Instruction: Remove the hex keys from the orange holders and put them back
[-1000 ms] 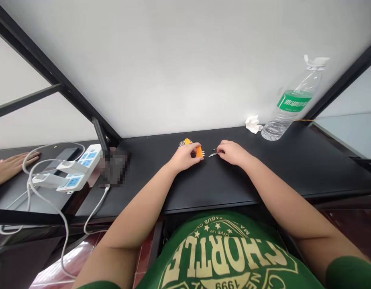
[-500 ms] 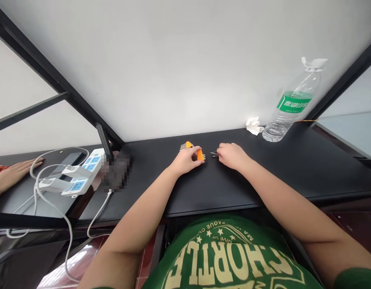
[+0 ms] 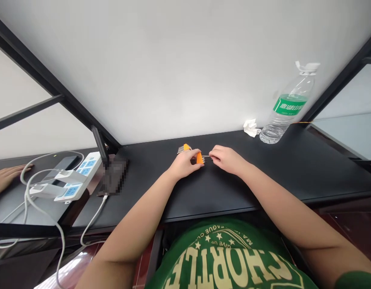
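Note:
My left hand is closed round an orange hex key holder above the black desk. Several thin metal keys stick out of its far left side, and short metal tips show on its right. In my right hand, the fingers pinch a slim metal hex key. This key spans the small gap between the hands, its left end at the holder's right face. Whether the end sits in a hole is too small to tell. My fingers cover the rest of the key.
A clear water bottle with a green label stands at the right rear, beside a crumpled tissue. Leftward are a white power strip with cables, a blurred dark object, and another person's hand near a phone.
My right hand has moved left, bringing the hex key up to the orange holder. The left hand keeps its grip. The whole view has shifted slightly.

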### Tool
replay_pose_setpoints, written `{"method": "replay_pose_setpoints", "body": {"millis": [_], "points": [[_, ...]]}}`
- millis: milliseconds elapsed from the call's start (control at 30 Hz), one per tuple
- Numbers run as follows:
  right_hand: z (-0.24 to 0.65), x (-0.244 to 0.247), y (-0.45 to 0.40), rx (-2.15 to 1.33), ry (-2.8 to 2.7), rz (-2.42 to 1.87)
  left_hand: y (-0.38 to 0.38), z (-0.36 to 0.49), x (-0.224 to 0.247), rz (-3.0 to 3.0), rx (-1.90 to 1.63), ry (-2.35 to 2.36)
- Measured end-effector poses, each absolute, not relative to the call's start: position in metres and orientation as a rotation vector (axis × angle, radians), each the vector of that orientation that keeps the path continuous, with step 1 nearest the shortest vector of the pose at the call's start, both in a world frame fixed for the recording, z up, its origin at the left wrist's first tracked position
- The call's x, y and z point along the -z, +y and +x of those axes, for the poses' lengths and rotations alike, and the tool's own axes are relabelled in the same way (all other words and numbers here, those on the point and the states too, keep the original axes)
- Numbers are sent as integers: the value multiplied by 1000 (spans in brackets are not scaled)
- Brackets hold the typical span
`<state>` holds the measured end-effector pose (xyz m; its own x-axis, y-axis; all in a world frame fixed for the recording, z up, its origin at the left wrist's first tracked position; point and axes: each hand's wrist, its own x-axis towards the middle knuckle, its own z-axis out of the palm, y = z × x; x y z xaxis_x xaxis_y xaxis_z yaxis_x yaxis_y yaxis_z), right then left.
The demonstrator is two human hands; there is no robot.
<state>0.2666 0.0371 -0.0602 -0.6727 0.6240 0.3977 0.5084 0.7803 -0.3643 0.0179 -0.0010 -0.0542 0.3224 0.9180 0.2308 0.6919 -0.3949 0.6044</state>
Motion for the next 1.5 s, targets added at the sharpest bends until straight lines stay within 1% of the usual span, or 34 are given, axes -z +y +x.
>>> {"method": "replay_pose_setpoints", "body": {"millis": [300, 433, 567, 667, 767, 867, 967, 1100, 1233, 1400, 1500], "points": [[273, 53, 33, -310, -2497, -809, 2, 15, 61, 2199, -787, 1435], [268, 53, 28, -306, -2537, -797, -1, 21, 59, 2322, -754, 1422], [257, 56, 28, -561, -2375, -737, -5, 29, 53, 2522, -764, 1410], [258, 58, 37, -725, -2217, -842, -5, 30, 52, 2508, -768, 1430], [271, 62, 50, -596, -2257, -993, -2, 24, 55, 2438, -776, 1461], [283, 63, 59, -467, -2490, -1142, 2, 18, 60, 2352, -797, 1483], [281, 57, 54, -418, -2631, -1322, 4, 16, 63, 2310, -801, 1487], [270, 46, 40, -352, -2663, -1495, 4, 16, 63, 2310, -757, 1488], [267, 43, 37, -315, -2620, -1524, 3, 17, 62, 2298, -740, 1481], [265, 44, 37, -296, -2660, -1463, 2, 18, 59, 2297, -738, 1478], [263, 43, 35, -356, -2658, -1385, 2, 19, 58, 2322, -762, 1459]]}}
